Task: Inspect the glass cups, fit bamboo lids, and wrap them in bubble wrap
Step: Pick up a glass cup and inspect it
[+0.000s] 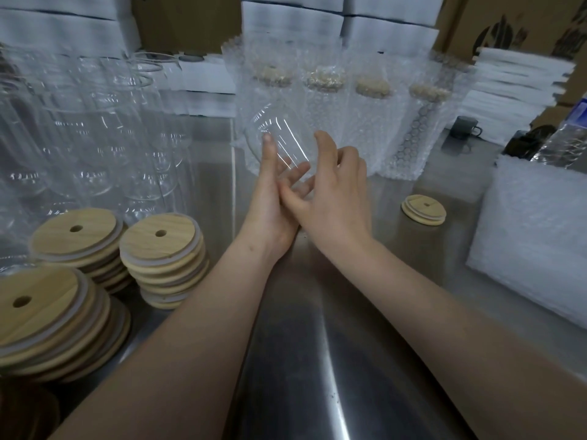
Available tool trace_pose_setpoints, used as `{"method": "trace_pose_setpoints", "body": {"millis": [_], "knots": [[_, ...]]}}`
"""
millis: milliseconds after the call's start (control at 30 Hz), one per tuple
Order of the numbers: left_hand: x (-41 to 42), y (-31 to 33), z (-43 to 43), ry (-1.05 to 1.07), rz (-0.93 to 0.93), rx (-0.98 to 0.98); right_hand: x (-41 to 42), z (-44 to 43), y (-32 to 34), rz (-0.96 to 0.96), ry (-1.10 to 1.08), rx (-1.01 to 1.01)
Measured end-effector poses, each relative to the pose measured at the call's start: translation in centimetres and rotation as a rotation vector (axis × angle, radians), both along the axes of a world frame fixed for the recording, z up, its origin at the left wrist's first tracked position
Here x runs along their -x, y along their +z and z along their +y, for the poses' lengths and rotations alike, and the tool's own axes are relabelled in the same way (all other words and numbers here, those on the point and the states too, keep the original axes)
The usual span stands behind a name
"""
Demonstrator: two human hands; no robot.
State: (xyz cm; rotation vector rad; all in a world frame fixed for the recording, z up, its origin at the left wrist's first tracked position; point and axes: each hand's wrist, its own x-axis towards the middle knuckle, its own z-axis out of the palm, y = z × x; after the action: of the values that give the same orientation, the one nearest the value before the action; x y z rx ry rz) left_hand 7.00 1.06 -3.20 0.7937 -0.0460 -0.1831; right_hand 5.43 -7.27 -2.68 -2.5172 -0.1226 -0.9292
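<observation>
A clear glass cup (279, 134) is held tilted above the steel table (317, 344), its open rim pointing away to the upper left. My left hand (273, 192) grips it from the left with the thumb along its side. My right hand (336, 185) cups its lower end from the right. One bamboo lid (424, 208) lies flat on the table to the right of my hands. Three stacks of bamboo lids (162, 258) stand at the near left. A stack of bubble wrap (536, 246) lies at the right.
Several bare glass cups (85, 131) crowd the left back of the table. Several wrapped, lidded cups (343, 115) stand in a row behind my hands. White foam sheets (514, 87) and cardboard boxes (508, 23) are stacked at the back. A dark mug (467, 127) sits far right.
</observation>
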Motion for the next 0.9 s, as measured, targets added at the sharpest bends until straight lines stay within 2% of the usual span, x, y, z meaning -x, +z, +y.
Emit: {"method": "trace_pose_setpoints", "body": {"millis": [67, 133, 167, 233, 267, 300, 433, 500, 600, 833, 900], "knots": [[0.3, 0.1, -0.1, -0.002, -0.019, -0.011, 0.0, -0.2, -0.1, -0.008, 0.029, 0.056], [0.2, 0.1, 0.2, 0.048, -0.024, 0.01, -0.4, -0.9, -0.1, 0.065, 0.178, -0.043], [0.2, 0.1, 0.3, 0.07, -0.018, 0.009, -0.7, -1.4, 0.1, 0.128, 0.282, -0.195], [0.1, 0.0, 0.7, 0.092, 0.002, 0.01, -0.9, -2.2, 0.9, 0.231, 0.441, -0.643], [0.0, 0.0, 0.8, 0.098, 0.009, 0.004, -1.2, -2.6, 1.2, 0.274, 0.459, -0.822], [0.1, 0.0, 0.8, 0.096, 0.015, -0.004, -1.4, -3.0, 1.4, 0.318, 0.439, -0.905], [0.5, 0.4, 0.7, 0.056, 0.025, 0.06, -2.0, -3.7, 1.3, 0.647, 0.504, -0.968], [0.7, 0.5, 0.8, 0.044, -0.008, 0.057, -1.7, -3.6, 1.3, 0.733, 0.597, -0.959], [0.5, 0.3, 0.9, 0.044, -0.04, 0.032, -1.2, -3.6, 1.3, 0.703, 0.679, -0.993], [0.4, 0.5, 0.6, 0.069, -0.037, -0.031, -1.0, -2.1, 1.0, 0.521, 0.432, -0.856], [0.5, 0.6, 0.4, 0.059, -0.057, -0.03, -1.1, -1.9, 0.7, 0.449, 0.38, -0.761]]}}
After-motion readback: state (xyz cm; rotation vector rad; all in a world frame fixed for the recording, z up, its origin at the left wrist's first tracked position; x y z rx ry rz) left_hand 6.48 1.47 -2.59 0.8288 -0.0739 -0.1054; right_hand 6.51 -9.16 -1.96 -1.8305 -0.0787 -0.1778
